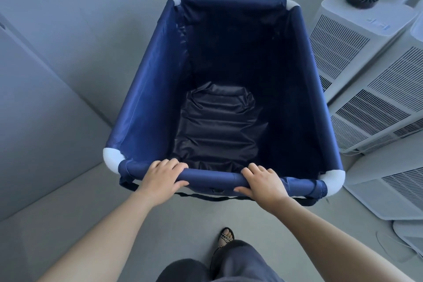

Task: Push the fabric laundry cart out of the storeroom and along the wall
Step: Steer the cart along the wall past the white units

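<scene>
Right behind the fabric laundry cart (pixel 146 89), gripping its near rail (pixel 212 177) with left hand (pixel 162 177) and right hand (pixel 263 184), fingers curled over, thumbs under, both equally close, long axis running straight ahead, wall (pixel 68 30) to the left, white units (pixel 377 110) just beside it on the right.

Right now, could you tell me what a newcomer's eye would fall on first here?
The big navy cart fills the middle, open and seemingly empty. The left hand and right hand both grip its near rail. White vented units stand along the right, close beside the cart.
</scene>
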